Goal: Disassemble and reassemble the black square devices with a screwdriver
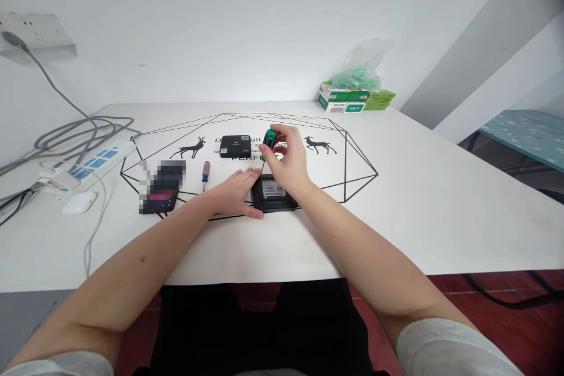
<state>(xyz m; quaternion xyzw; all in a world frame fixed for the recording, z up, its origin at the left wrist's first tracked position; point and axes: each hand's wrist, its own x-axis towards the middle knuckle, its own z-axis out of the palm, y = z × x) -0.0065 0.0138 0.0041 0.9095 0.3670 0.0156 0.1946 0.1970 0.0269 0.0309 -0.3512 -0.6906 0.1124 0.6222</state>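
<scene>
A black device (pixel 275 202) with a white label on top lies on the white table. My left hand (pixel 238 191) rests at its left edge, fingers stretched out and thumb apart. My right hand (pixel 288 158) grips a green and black screwdriver (pixel 269 140), held upright with its shaft pointing down at the device's upper left corner. The exact spot where the tip meets the device is too small to tell. Behind my left hand lies a flat black box (pixel 235 146). A second screwdriver (pixel 205 171) with a red and blue handle lies left of my left hand.
At the left are a blurred phone (pixel 165 188), a white earphone case (pixel 80 203), a power strip (pixel 99 161) and coiled grey cables (pixel 94 129). Green and white boxes (pixel 343 98) with a plastic bag stand at the back right. The table's front edge is near my forearms.
</scene>
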